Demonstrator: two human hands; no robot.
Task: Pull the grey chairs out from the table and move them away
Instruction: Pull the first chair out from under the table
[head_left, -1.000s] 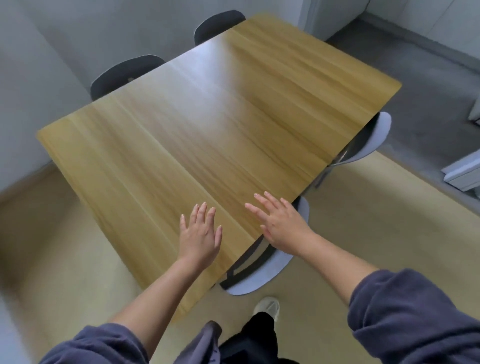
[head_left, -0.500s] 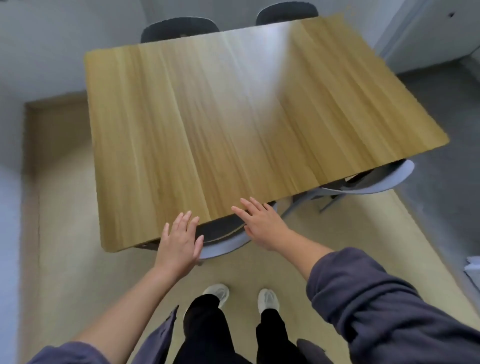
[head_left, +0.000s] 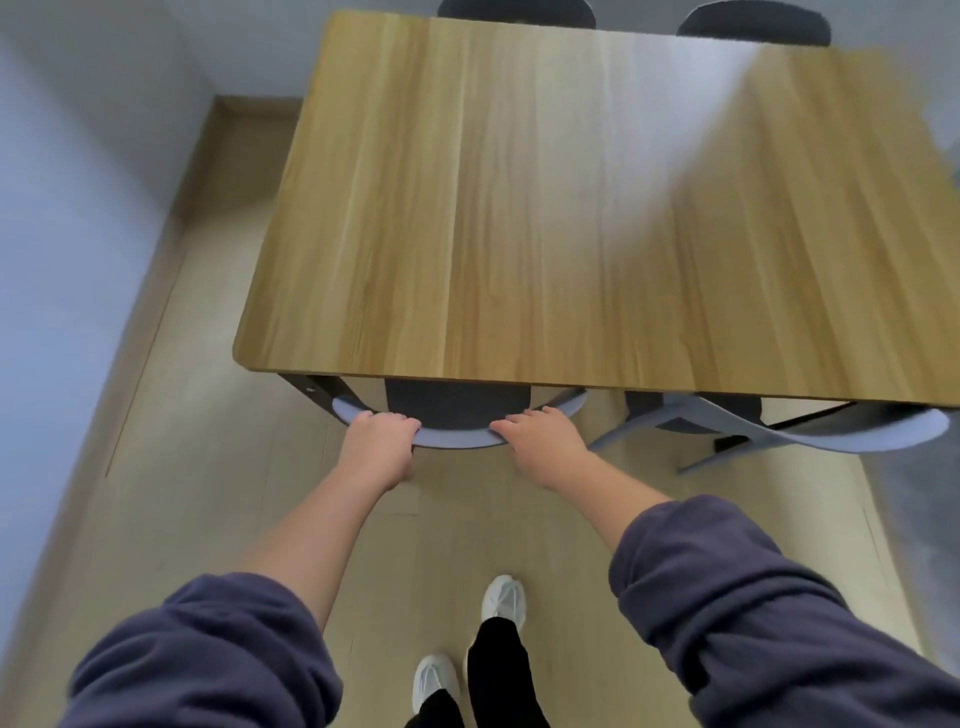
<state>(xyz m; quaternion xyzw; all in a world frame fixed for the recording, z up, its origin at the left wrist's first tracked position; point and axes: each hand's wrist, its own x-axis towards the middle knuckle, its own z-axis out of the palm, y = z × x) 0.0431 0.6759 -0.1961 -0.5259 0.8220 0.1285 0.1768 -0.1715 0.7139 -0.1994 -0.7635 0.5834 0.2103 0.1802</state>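
Note:
A grey chair is tucked under the near left edge of the wooden table; only its curved backrest and dark seat show. My left hand is curled over the left part of that backrest. My right hand grips the right part of the same backrest. A second grey chair sits under the near edge to the right, turned at an angle. Two more chair backs stick out past the table's far edge.
A pale wall runs close along the left side, leaving a narrow strip of wooden floor beside the table. Open floor lies behind me around my white shoes. Grey flooring begins at the far right.
I have stepped round to face the table's long near edge. Both hands came off the tabletop, dropped to the near left chair's backrest and closed on it.

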